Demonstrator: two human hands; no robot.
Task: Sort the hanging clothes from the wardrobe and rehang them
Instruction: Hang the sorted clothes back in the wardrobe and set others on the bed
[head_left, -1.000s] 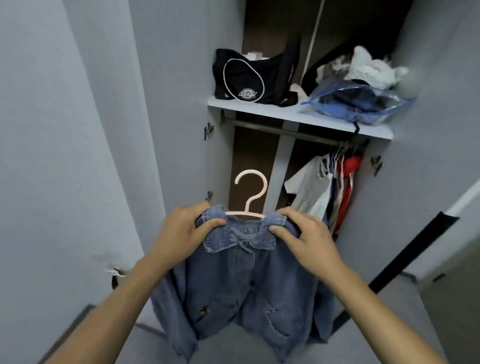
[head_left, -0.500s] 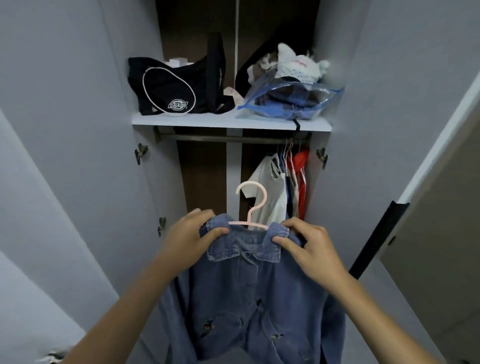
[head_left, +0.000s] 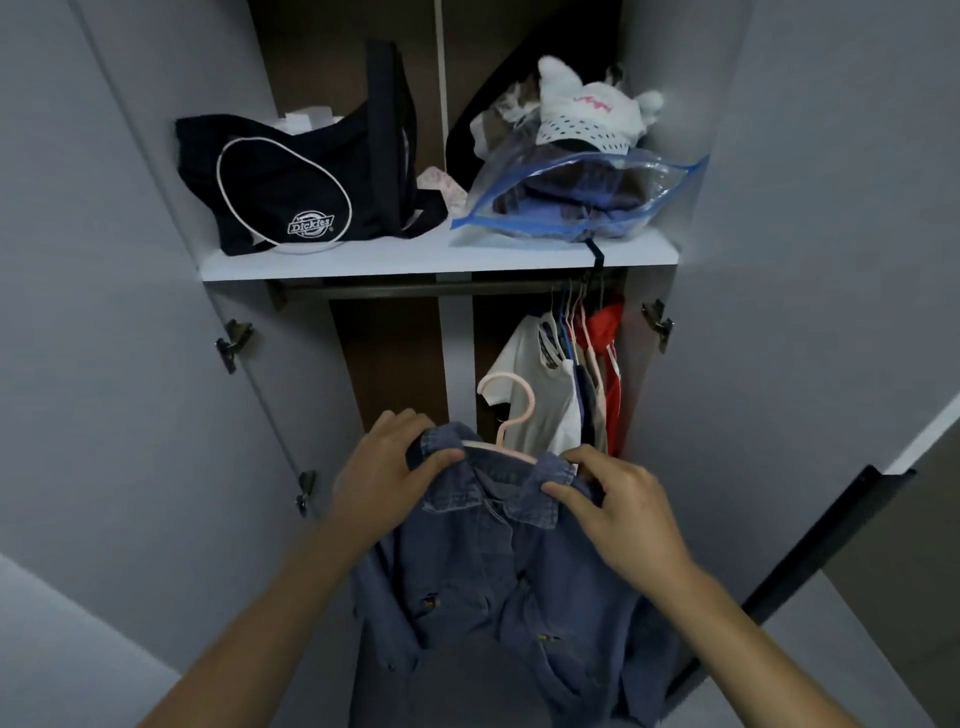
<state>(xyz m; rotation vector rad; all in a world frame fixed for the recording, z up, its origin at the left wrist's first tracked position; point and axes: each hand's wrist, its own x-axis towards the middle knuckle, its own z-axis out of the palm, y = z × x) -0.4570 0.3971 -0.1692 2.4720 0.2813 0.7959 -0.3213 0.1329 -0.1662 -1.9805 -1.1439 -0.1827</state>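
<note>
A blue denim shirt (head_left: 488, 566) hangs on a pale pink hanger (head_left: 506, 415) that I hold up in front of the open wardrobe. My left hand (head_left: 384, 467) grips the shirt's left shoulder by the collar. My right hand (head_left: 618, 512) pinches the right collar and shoulder. The hanger's hook points up, below the dark rail (head_left: 441, 287). Several hung clothes (head_left: 566, 384), white, blue and red, crowd the rail's right end. The rail's left stretch is bare.
A white shelf (head_left: 415, 260) above the rail carries a black bag (head_left: 296, 202) and a clear zip bag of clothes (head_left: 576, 195) topped by a white cap. Grey doors (head_left: 130, 312) stand open on both sides. A black strip (head_left: 826, 545) runs along the right door.
The view has swung so the wardrobe is centred and closer. The shirt, held in both hands, has moved toward the wardrobe opening, its hook now in front of the hung white shirt.
</note>
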